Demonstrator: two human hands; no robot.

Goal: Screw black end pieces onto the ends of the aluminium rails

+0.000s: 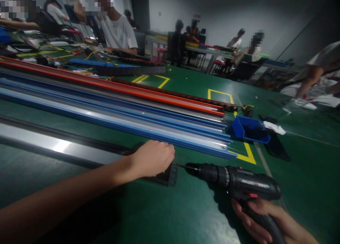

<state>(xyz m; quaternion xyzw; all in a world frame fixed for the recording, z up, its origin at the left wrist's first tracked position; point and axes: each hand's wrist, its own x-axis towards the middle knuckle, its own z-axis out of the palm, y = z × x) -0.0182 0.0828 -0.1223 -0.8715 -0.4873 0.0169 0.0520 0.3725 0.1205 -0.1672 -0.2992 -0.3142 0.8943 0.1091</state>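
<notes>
My right hand [257, 215] is wrapped round the handle of a black cordless drill [239, 180] at the lower right. The drill lies level, and its long thin bit [183, 166] points left to the end of a dark metal profile [66, 148]. A black end cap [172, 176] sits at that end, with the bit's tip at its upper edge; whether they touch I cannot tell. My left hand [154, 159] is closed over the profile's end, knuckles up, and hides part of it. The profile has a shiny strip along its top and runs off the left edge.
Long blue profiles [132, 120] and orange profiles [148, 91] lie side by side just beyond. A blue bin [249, 128] stands at their right ends, near a white cloth [275, 127] and a black flat panel [277, 144]. Several people sit at tables behind; wires clutter the far left.
</notes>
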